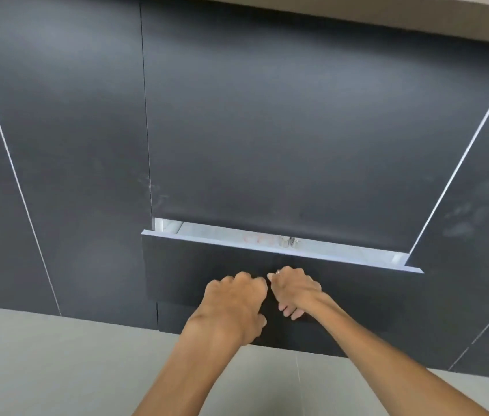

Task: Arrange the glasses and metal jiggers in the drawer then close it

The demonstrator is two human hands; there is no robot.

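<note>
Drawer (207, 265) is nearly home, just a sliver open, metal jiggers (289, 242) glinting inside. Left hand (234, 298) and right hand (295, 291), fingers curled and empty, press its dark front side by side; an even, gentle push should avoid rattling the glassware.

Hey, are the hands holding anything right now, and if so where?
Nothing is gripped. The left hand and right hand, fingers curled, rest side by side against the dark drawer front; the drawer is open only a narrow gap.
</note>
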